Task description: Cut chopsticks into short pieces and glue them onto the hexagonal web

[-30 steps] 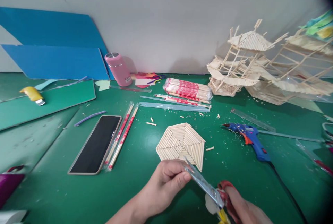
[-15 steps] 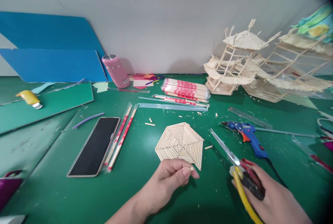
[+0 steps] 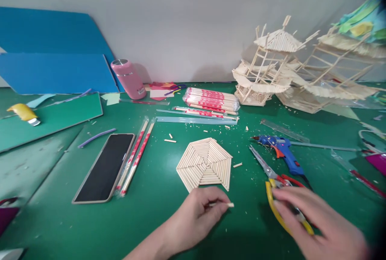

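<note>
My left hand [image 3: 202, 215] is closed, pinching a short wooden stick [image 3: 230, 205] whose pale end sticks out past the fingertips. Just beyond it lies a flat polygonal panel [image 3: 206, 163] of wooden sticks, laid in rings like a web. Over at the right, my right hand [image 3: 313, 219] hovers on yellow-handled pliers [image 3: 272, 207], thumb and fingers apart around them; the grip looks loose. Partly under the pliers are scissors [image 3: 262, 162] with red handles, their blades pointing away to the left. A blue glue gun [image 3: 283, 149] rests behind the scissors.
Wrapped chopsticks [image 3: 140, 157] lie beside a phone [image 3: 104, 169] on the left. A chopstick bundle [image 3: 211, 100] and a pink flask [image 3: 128, 79] are farther back. Stick-built pavilion models [image 3: 265, 67] stand back right. A yellow cutter [image 3: 24, 113] sits far left; stick scraps [image 3: 237, 165] are scattered.
My right hand has lowered the pliers onto the scissors and loosened its fingers; the scissors shifted slightly right. My left hand has turned, and more of its stick shows. The view has shifted slightly.
</note>
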`<state>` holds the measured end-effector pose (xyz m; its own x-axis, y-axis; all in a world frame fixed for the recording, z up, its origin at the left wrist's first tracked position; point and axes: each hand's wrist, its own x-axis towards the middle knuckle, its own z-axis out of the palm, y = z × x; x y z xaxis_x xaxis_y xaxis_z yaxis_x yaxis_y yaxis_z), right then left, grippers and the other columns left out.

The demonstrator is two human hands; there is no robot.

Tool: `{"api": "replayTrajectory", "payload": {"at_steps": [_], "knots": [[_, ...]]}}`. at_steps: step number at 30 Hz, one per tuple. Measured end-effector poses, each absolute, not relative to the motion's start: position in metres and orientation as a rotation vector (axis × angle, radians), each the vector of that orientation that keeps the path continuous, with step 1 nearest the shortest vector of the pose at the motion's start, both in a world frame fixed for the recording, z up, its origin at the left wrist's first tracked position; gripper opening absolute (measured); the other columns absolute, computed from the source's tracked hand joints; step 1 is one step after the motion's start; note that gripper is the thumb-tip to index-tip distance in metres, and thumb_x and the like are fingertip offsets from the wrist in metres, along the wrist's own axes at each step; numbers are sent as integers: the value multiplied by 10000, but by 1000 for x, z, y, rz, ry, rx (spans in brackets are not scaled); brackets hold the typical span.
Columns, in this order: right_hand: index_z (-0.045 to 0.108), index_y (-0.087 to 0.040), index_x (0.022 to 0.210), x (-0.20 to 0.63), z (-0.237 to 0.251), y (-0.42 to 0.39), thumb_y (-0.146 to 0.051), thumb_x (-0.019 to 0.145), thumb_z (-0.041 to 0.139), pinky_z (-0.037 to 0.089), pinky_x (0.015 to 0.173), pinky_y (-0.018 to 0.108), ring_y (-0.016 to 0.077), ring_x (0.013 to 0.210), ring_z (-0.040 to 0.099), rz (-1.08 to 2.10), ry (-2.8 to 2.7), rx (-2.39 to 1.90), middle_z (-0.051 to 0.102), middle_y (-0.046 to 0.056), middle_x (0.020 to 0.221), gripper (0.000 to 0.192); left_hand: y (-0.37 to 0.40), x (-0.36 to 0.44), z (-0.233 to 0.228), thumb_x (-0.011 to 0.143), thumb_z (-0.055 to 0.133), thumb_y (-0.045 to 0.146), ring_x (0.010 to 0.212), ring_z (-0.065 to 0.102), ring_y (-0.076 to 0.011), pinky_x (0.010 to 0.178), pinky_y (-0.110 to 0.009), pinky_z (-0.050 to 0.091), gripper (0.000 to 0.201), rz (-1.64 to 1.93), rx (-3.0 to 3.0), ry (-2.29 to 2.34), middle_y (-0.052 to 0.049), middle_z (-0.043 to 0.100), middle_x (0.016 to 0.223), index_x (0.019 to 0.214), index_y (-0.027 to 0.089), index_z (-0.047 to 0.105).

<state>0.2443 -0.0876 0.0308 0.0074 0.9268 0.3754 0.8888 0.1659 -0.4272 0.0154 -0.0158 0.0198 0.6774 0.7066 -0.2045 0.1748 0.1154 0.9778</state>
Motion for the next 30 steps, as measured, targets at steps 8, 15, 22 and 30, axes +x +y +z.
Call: {"api": "replayTrajectory", "payload": {"at_steps": [8, 15, 22, 30], "knots": [[635, -216, 823, 180, 21, -72, -158, 835, 494, 449, 557, 206, 103, 640, 551, 472, -2228, -1320, 606, 6, 705, 153, -32, 7, 32, 876, 376, 218, 640, 455, -116, 580, -207, 373, 213, 342, 1617, 863, -17, 558, 717, 843, 143, 572], [620, -203, 752, 178, 15, -65, -171, 863, 448, 433, 549, 208, 105, 601, 539, 387, -2244, -1259, 612, 9, 683, 207, -39, -2, 24, 858, 372, 196, 578, 383, -101, 527, -195, 349, 144, 435, 1575, 877, 28, 442, 650, 978, 179, 449], [604, -194, 897, 194, 5, -44, -148, 866, 454, 442, 650, 276, 139, 727, 549, 456, -2292, -1423, 614, 38, 822, 160, -5, -22, 25, 848, 435, 197, 623, 487, -121, 552, -219, 399, 134, 773, 1881, 1384, -10, 537, 731, 951, 175, 518], [624, -196, 859, 180, 1, -35, -130, 860, 454, 412, 673, 280, 139, 735, 539, 469, -2314, -1497, 597, 18, 784, 182, 2, -23, -6, 788, 475, 113, 779, 504, -191, 694, -347, 424, 178, 802, 2190, 1219, -76, 559, 849, 923, 148, 585]]}}
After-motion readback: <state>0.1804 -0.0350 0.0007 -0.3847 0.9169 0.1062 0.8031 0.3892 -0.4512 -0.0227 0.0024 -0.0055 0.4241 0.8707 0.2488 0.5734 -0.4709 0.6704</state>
